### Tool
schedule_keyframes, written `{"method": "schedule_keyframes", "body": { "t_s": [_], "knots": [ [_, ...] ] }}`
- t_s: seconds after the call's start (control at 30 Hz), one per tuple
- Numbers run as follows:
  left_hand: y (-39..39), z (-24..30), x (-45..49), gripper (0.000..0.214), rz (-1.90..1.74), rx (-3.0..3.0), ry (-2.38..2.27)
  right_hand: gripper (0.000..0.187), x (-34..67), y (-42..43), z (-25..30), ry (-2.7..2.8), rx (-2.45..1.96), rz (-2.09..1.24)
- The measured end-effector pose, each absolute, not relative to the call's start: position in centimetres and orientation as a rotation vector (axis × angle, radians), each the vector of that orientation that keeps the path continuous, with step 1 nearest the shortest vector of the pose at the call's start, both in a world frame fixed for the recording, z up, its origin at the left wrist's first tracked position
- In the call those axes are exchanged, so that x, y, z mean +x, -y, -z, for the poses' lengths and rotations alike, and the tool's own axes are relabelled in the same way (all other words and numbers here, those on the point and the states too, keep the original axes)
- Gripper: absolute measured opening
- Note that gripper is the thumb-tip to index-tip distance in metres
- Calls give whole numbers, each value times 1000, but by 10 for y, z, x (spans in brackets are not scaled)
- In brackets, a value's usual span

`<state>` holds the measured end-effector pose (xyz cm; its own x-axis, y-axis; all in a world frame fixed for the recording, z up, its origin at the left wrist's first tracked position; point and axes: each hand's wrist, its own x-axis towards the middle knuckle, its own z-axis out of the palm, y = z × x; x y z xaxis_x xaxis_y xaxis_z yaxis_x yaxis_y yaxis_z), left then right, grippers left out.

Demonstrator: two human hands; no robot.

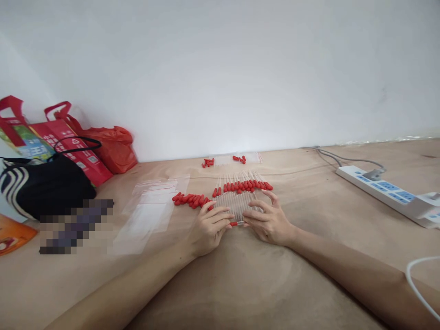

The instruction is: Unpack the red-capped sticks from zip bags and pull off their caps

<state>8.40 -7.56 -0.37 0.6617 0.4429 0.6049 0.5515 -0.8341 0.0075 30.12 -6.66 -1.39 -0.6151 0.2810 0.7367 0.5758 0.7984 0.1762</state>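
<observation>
A row of clear glass droppers with red rubber bulbs (240, 195) lies side by side on the brown table (240, 275). My left hand (209, 227) rests at the row's near left corner, fingers curled onto the tubes. My right hand (268, 220) lies on the near right part, fingers spread over the glass. A single dropper with a red end (236, 223) sits between the two hands; which hand touches it I cannot tell. A loose heap of red bulbs (190, 200) lies just left of the row.
Clear zip bags (151, 206) lie left of the droppers. Two small packs with red bulbs (225, 160) sit near the wall. Red shopping bags (75, 142) and a black striped bag (41, 185) stand at left. A white power strip (388, 192) lies at right, a white cable (417, 284) near it.
</observation>
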Motion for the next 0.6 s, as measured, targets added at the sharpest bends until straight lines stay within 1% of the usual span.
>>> {"method": "schedule_keyframes", "body": {
  "t_s": [0.27, 0.37, 0.47, 0.6],
  "knots": [
    [78, 3, 84, 17, 961, -2699, 785, 25, 302, 69, 14, 2255, -663, 526],
    [76, 3, 72, 17, 981, -2666, 833, 23, 312, 67, 15, 2202, -661, 516],
    [76, 2, 56, 15, 1048, -2592, 918, 20, 320, 63, 15, 2087, -855, 448],
    [74, 3, 47, 17, 1149, -2507, 996, 24, 319, 57, 19, 2036, -1132, 318]
  ]
}}
